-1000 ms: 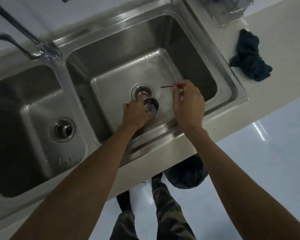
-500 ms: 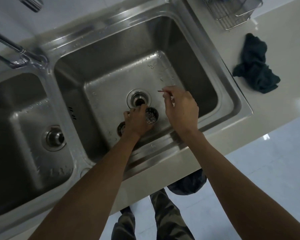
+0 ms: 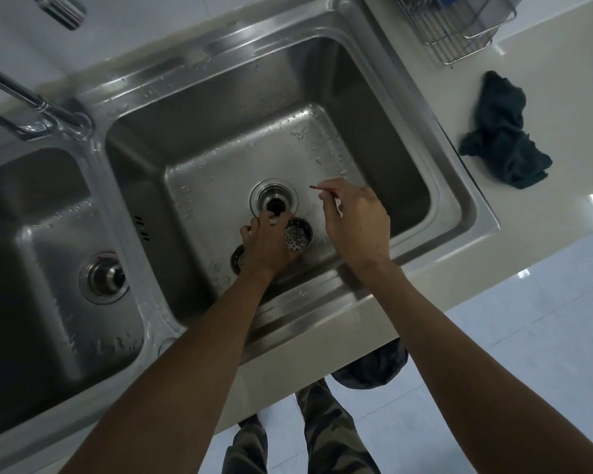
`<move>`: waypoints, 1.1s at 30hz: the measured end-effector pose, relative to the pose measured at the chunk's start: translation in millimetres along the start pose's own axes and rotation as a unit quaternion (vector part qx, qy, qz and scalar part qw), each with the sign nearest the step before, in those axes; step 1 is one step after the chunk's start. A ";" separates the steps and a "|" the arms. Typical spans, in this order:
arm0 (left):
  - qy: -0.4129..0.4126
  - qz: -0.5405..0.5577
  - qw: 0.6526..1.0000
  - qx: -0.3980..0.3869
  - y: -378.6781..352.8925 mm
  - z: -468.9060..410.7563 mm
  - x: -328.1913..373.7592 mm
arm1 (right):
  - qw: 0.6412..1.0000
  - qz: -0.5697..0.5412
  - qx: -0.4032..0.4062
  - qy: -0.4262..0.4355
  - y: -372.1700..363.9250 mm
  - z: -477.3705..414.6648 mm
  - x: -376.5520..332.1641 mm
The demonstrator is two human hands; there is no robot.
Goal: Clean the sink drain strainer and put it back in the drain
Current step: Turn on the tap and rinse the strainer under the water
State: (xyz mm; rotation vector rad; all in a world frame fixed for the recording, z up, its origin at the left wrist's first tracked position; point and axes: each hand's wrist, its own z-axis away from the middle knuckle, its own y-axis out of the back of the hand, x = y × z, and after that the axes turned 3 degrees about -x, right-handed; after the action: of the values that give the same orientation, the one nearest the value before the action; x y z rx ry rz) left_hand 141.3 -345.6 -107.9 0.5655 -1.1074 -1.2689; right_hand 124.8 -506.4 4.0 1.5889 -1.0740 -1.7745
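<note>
Strainer (image 3: 298,236) slightly farther from drain (image 3: 273,200)

The left arm (image 3: 192,354) and the right arm (image 3: 459,336) are bare along all that shows, down to the left hand (image 3: 267,244) and the right hand (image 3: 356,220). Lower in view are loose trousers (image 3: 326,436) in a camouflage print of dark green, olive and grey-brown patches, creased in soft folds.
</note>
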 end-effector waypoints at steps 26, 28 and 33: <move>0.024 -0.024 0.999 -0.039 -4.9 -4.3 3.3 | 0.999 0.023 -0.024 0.017 2.2 6.5 4.3; 0.029 -0.001 0.999 -0.044 -0.5 -2.5 6.6 | 0.999 0.021 -0.028 0.018 3.9 6.7 2.8; 0.047 0.078 0.996 0.016 43.9 -4.3 21.1 | 0.999 0.018 -0.011 0.029 20.1 2.8 -12.8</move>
State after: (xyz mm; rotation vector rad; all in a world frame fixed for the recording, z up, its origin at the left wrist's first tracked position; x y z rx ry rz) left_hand 163.6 -354.8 -65.3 0.5459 -1.0728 -1.0813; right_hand 121.8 -506.4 27.8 1.5878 -1.0469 -1.7016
